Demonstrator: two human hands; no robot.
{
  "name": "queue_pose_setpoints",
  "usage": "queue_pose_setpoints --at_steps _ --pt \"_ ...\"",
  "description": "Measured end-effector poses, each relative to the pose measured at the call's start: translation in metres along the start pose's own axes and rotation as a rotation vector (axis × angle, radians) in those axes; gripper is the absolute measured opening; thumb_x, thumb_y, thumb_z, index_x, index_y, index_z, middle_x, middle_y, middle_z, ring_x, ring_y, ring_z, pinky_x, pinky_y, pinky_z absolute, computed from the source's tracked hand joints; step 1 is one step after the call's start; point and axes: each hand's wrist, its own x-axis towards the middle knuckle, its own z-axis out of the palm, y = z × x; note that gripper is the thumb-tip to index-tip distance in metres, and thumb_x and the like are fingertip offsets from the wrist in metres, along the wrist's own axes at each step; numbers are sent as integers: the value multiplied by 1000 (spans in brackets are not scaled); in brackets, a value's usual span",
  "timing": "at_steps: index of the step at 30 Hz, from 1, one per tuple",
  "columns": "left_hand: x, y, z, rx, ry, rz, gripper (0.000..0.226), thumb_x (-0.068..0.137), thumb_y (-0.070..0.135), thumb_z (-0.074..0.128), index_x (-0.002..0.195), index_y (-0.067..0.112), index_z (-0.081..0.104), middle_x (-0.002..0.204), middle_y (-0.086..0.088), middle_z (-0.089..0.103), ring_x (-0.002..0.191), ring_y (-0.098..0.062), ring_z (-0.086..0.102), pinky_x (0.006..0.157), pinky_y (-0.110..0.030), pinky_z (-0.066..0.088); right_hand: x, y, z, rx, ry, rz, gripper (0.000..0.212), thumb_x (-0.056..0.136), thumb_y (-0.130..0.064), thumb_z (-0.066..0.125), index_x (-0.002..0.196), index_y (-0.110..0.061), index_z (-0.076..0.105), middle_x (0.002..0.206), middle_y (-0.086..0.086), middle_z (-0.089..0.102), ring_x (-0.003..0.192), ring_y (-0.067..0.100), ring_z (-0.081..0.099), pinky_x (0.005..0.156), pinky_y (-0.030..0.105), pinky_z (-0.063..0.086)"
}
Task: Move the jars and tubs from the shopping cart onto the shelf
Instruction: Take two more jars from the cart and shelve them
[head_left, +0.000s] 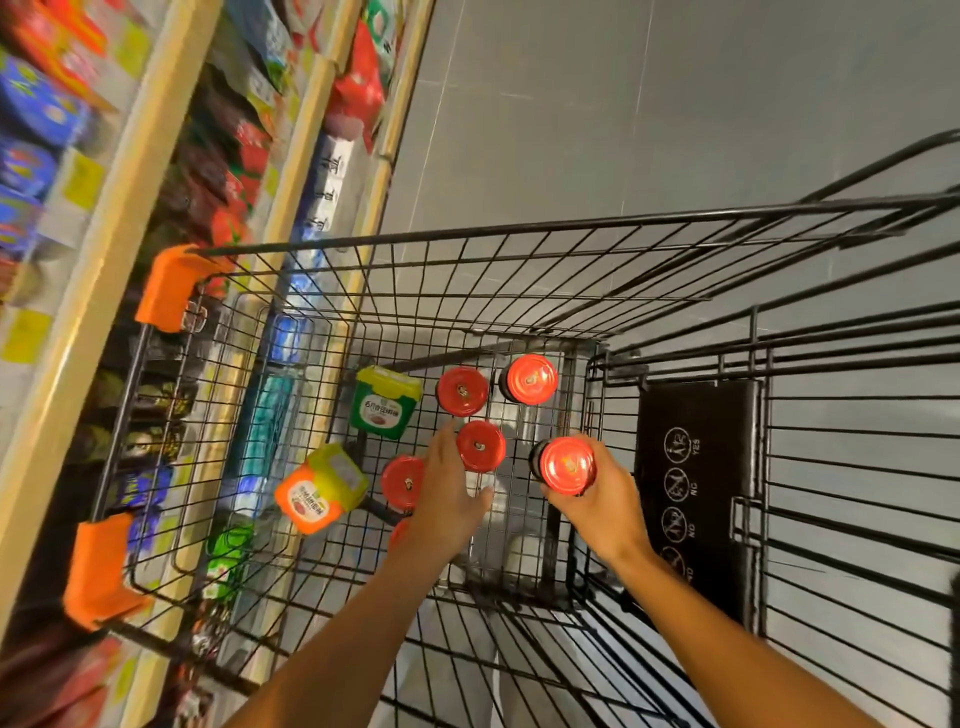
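Shelf (119, 218) at 9 o'clock of shopping cart (467, 236). Right hand (597, 493) grasps upright red-lidded jar (567, 464). Left hand (447, 483) released, fingers extended; nearest jar (480, 446) at its 1 o'clock, upright, touching fingertips.

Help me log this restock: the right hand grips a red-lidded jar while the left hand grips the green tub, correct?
Not quite. In the head view the left hand reaches among the jars, not gripping the green tub, which stands untouched. The right hand does grip a red-lidded jar.
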Motion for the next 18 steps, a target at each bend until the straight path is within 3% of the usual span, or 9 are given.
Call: queue_pose_setpoints --at_steps 4,8,13,18 --pt "13 0 15 -96 109 -69 94 80 5 79 154 10 22 152 -11 35 140 -24 38 114 -30 31 -5 7 -3 -4 20 6 64 69 -26 92 108 -54 50 102 -24 65 96 -8 63 81 9 50" --pt "23 -8 28 -205 193 -45 76 72 -3 83 135 15 45 126 0 55 120 -19 54 98 -23 38 -4 15 -3 10 30 12 72 65 -25 94 124 -39 56 101 -23 65 98 1 65 86 18 52" --pt "26 -9 41 -281 288 -22 71 70 -7 83 128 21 52 109 15 58 108 -9 55 85 4 35 -4 13 -2 28 37 5 70 67 -25 93 124 -37 55 105 -22 65 99 -4 63 84 13 50" --pt "23 -8 45 -280 299 7 67 67 0 87 118 31 55 102 18 63 97 -2 60 88 -9 42 -7 4 -7 46 41 9 67 69 -20 92 117 -42 51 99 -26 62 96 -20 58 75 2 46"
